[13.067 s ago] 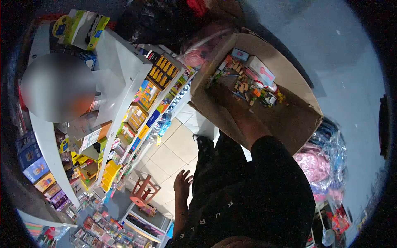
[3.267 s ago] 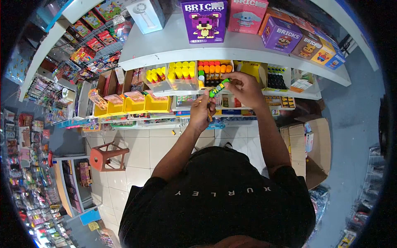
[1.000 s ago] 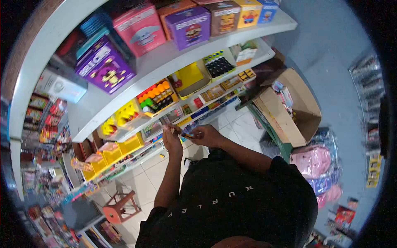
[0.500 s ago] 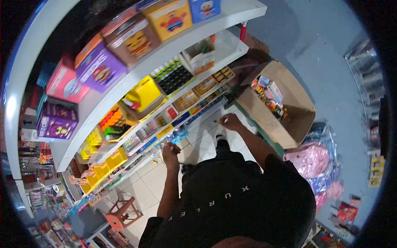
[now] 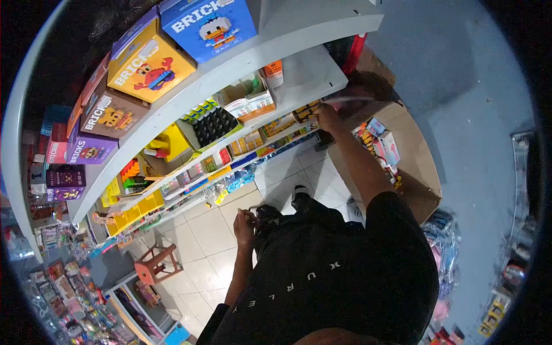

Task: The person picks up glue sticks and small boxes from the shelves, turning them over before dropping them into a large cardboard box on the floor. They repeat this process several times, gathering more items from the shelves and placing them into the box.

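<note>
My right hand (image 5: 328, 119) reaches to the far end of a low shelf, at a small display box of yellow-and-black items (image 5: 307, 111). Its fingers are bent together at the box, and what they hold is too small to make out. Low in front of my body, above the tiled floor (image 5: 214, 234), is my left hand (image 5: 244, 226). Its fingers are curled closed, and whatever is in them cannot be made out. Beside the right-hand box sit more boxes of small yellow items (image 5: 279, 126).
An open cardboard box (image 5: 417, 152) holding colourful packages stands right of my forearm. Brick-toy boxes (image 5: 152, 66) line the upper shelf (image 5: 276, 35). Dark bottles (image 5: 214, 127) fill a bin below. A reddish-brown stool (image 5: 154, 267) stands at lower left; plastic-wrapped goods (image 5: 445, 253) lie at right.
My right hand has moved from above the floor, where it pinched a small thing, forward to the shelf box. My left hand stays low, a bit closer to my body. The view has shifted.
</note>
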A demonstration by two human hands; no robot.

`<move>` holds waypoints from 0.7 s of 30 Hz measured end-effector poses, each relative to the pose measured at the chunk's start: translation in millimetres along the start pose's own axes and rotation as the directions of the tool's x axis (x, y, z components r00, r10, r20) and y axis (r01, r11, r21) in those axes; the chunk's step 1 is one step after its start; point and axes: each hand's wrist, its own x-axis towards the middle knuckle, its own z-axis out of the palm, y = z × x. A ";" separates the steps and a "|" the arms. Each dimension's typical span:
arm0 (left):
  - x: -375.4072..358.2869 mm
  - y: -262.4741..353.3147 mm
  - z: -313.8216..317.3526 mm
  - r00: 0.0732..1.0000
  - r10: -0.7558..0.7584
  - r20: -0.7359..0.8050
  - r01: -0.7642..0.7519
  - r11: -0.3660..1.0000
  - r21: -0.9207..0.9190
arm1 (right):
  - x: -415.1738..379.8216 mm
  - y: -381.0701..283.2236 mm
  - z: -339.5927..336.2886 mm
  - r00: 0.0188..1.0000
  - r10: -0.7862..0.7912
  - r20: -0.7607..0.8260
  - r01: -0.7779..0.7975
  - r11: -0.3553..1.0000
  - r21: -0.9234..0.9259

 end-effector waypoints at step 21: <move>-26.8 -18.9 11.2 0.984 -0.015 -0.178 -0.007 0.992 -0.123 | 37.6 -35.0 -39.7 0.906 -0.025 0.423 0.027 1.000 0.000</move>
